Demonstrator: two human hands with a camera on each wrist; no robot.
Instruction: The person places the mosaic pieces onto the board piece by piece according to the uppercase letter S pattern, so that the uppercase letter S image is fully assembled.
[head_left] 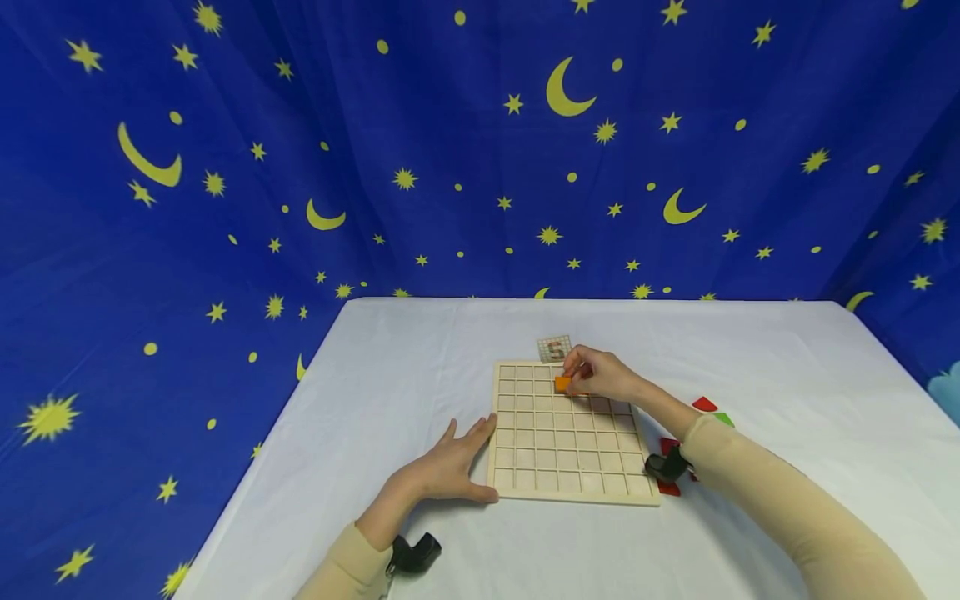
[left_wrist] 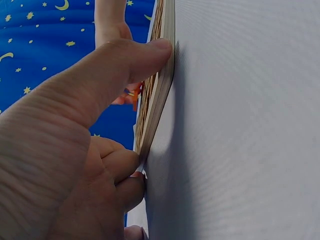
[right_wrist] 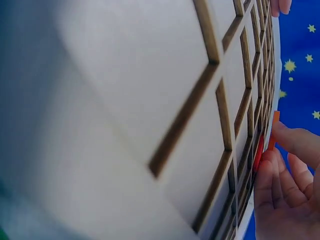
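Near the far edge of a wooden grid board (head_left: 536, 437), my right hand (head_left: 600, 375) pinches an orange tile (head_left: 562, 384) between thumb and fingers. The right wrist view shows the orange tile (right_wrist: 275, 125) on edge, with a red tile (right_wrist: 258, 154) close beside it at the board. My left hand (head_left: 450, 467) lies at the board's left side, fingers spread. Its thumb (left_wrist: 150, 55) touches the board's edge in the left wrist view, and the other fingers touch farther along. My right hand hides part of the upper board.
A small card (head_left: 554, 348) with a grid pattern lies just beyond the board. Right of the board are red tiles (head_left: 703, 404) and a green tile (head_left: 724, 419), some partly hidden by my right arm. A white cloth covers the table (head_left: 420, 367); a blue curtain (head_left: 480, 150) hangs behind.
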